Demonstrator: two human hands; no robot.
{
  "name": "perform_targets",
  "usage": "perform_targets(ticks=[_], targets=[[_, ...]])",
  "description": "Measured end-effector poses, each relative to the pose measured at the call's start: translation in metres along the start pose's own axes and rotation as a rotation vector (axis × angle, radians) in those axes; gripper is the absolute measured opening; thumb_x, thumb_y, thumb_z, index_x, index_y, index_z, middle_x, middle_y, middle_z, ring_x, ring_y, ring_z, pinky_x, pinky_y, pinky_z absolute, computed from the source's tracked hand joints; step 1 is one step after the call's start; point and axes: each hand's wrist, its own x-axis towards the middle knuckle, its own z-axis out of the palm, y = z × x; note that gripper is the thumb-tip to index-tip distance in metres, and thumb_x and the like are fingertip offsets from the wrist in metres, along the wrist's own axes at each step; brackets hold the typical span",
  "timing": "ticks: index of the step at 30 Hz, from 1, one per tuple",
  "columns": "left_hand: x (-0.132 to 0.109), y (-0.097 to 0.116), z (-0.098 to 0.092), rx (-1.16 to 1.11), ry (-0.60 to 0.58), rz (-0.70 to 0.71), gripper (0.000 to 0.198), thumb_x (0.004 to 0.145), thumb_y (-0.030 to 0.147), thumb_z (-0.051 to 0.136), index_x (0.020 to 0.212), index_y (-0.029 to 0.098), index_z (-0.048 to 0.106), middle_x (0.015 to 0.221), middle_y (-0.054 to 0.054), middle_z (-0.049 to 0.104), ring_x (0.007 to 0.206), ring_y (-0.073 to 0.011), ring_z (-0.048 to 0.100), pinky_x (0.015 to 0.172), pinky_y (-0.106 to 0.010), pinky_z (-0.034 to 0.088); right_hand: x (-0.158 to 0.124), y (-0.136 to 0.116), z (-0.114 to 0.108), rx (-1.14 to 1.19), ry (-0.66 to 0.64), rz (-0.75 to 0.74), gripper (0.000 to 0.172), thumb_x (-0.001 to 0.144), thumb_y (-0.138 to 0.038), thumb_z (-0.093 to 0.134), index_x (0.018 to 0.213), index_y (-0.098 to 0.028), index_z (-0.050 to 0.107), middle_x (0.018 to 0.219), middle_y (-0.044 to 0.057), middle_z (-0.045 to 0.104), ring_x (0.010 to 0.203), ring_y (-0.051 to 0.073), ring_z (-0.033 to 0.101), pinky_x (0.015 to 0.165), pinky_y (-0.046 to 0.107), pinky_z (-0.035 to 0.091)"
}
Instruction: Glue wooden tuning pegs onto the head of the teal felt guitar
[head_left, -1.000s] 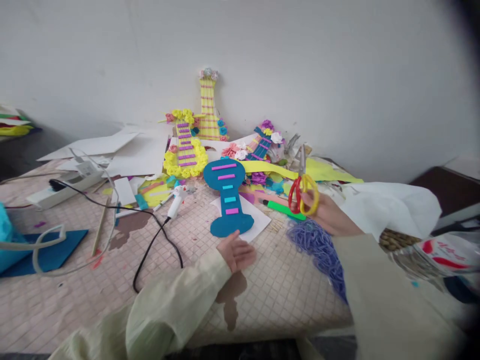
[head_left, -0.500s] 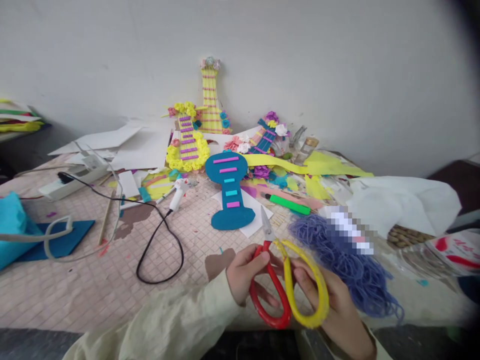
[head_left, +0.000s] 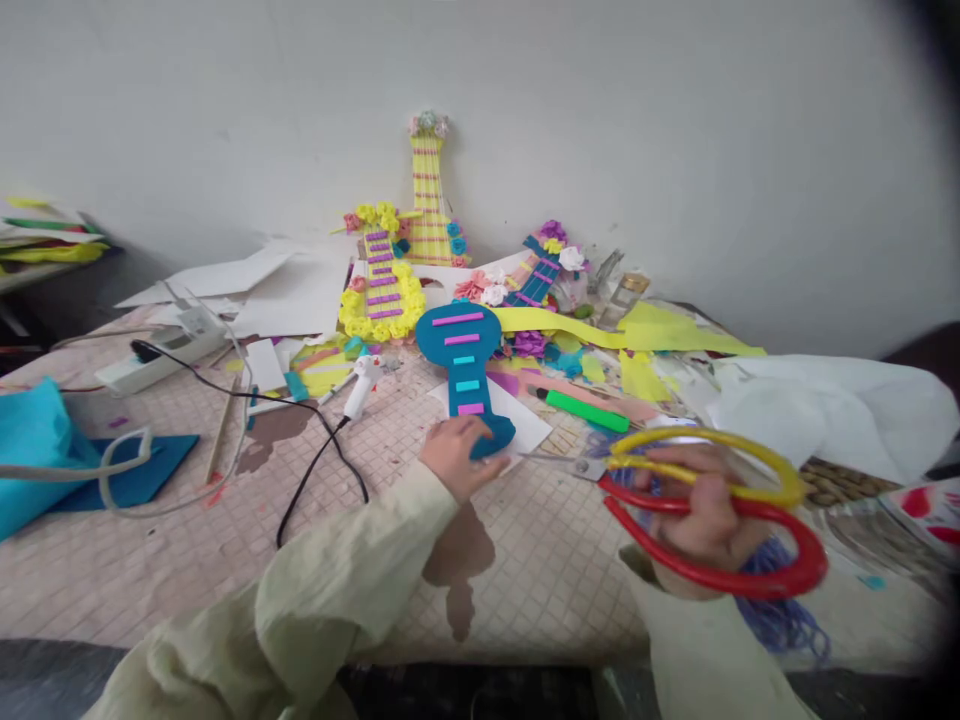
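Observation:
My left hand [head_left: 456,458] reaches over the lower end of a guitar-shaped blue cutout [head_left: 469,345] with purple and light-blue strips across it. Its fingers lie over the cutout's lower left edge, thumb apart from them; whether it grips the edge I cannot tell. A white paper piece [head_left: 525,420] lies under the cutout. Closed round the handles, my right hand [head_left: 701,510] holds scissors [head_left: 592,467] with one yellow and one red handle. Their blades point left toward the cutout's lower end. Behind the right hand lies blue-purple yarn [head_left: 780,610], partly hidden.
A white glue gun [head_left: 363,388] with a black cord lies left of the cutout. Near the back stand decorated paper guitars [head_left: 381,275]. A green cutter [head_left: 587,410], yellow paper [head_left: 667,330], a white plastic bag [head_left: 832,410] and a power strip [head_left: 161,360] also lie on the table.
The scissors have gone from between both hands to my right hand alone, moving right and turning to point left. My left hand has let go of them and moved up-left onto the cutout.

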Motion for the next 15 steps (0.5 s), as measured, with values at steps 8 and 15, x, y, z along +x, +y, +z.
perform_targets(ticks=[8, 15], targets=[[0.024, -0.045, 0.012, 0.359, 0.007, -0.116, 0.093, 0.047, 0.063, 0.068, 0.122, 0.013, 0.044, 0.121, -0.016, 0.045, 0.107, -0.0344, 0.043, 0.09, -0.05, 0.032, 0.061, -0.006, 0.048, 0.182, 0.178, 0.157, 0.028, 0.081, -0.024, 0.04, 0.054, -0.02, 0.049, 0.053, 0.0, 0.054, 0.04, 0.011, 0.045, 0.036, 0.024, 0.031], [0.013, -0.045, 0.015, 0.343, 0.019, -0.046, 0.093, 0.047, 0.067, 0.064, 0.119, 0.01, 0.047, 0.112, -0.016, 0.049, 0.1, -0.0327, 0.047, 0.082, -0.048, 0.035, 0.046, 0.01, 0.092, 0.136, 0.147, 0.151, 0.034, 0.08, -0.032, 0.051, 0.049, -0.022, 0.043, 0.043, -0.005, 0.044, 0.04, 0.013, 0.051, 0.043, 0.027, 0.043]])
